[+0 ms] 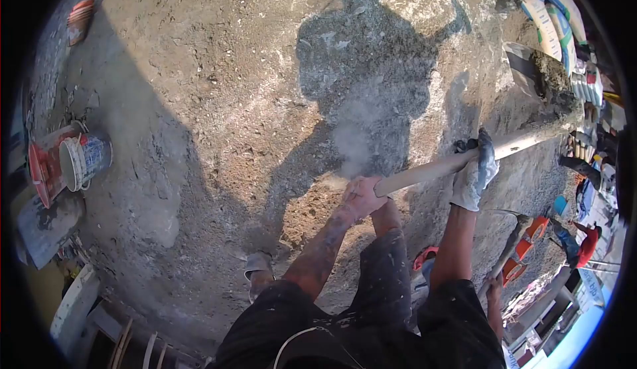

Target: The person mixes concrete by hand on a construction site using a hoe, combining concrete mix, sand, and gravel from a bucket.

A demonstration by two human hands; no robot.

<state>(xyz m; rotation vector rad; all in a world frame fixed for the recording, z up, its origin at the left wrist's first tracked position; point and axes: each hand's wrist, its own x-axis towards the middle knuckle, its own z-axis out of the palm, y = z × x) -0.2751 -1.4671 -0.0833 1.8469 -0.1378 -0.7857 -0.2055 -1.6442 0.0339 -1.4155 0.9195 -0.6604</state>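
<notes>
Our left hand grips the hoe at its butt end, and we follow the handle slanting rightward and away, through our gloved right hand, curled round it and nearer the mud-caked blade.

Bright sunlight casts dark shadows amid fisheye distortion.

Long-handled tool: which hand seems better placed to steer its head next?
Probably the right hand: its gloved grip is nearer the head; the left hand holds the handle's other end.
</notes>
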